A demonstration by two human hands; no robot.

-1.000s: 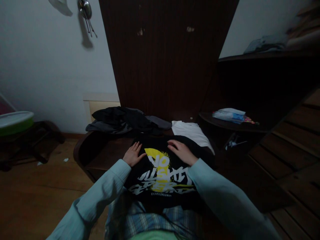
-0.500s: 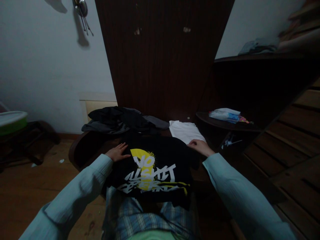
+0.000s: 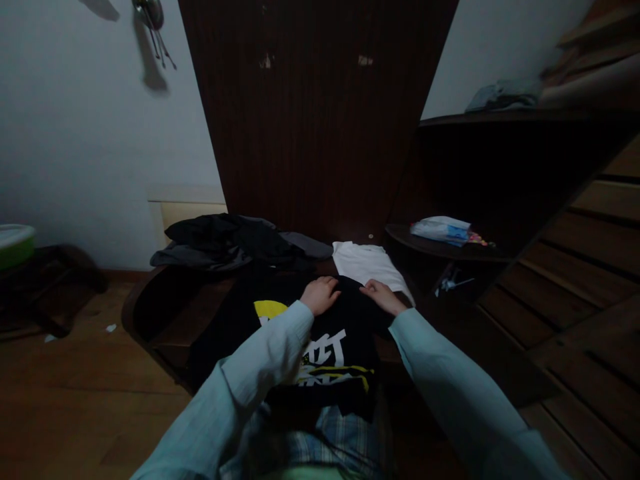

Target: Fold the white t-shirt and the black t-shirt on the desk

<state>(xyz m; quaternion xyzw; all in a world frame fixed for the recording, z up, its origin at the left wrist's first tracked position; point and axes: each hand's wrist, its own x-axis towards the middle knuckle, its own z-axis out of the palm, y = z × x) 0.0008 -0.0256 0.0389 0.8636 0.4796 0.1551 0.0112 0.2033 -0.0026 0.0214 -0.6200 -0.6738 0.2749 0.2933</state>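
A black T-shirt [image 3: 345, 320] with yellow and white print lies spread in front of me, its lower edge near my lap. My left hand [image 3: 320, 295] reaches across it and rests on its upper part, fingers loosely bent and a little apart. My left forearm covers much of the print. Close by on the right, my right hand [image 3: 383, 297] has its fingertips pinched together on the shirt's upper right edge. A folded white cloth [image 3: 367, 262] lies just beyond my right hand.
Dark grey and black clothes [image 3: 235, 240] are heaped at the back left of the wooden bench [image 3: 145, 320]. At right, a corner shelf [image 3: 450, 252] bears a plastic packet [image 3: 440, 230]. A green-and-white tub [image 3: 15, 245] stands far left. A dark wood panel [image 3: 320, 133] rises behind.
My left hand has moved from the shirt's left side across to its upper right, near my right hand. My right hand stays at the shirt's edge. The view has shifted slightly.
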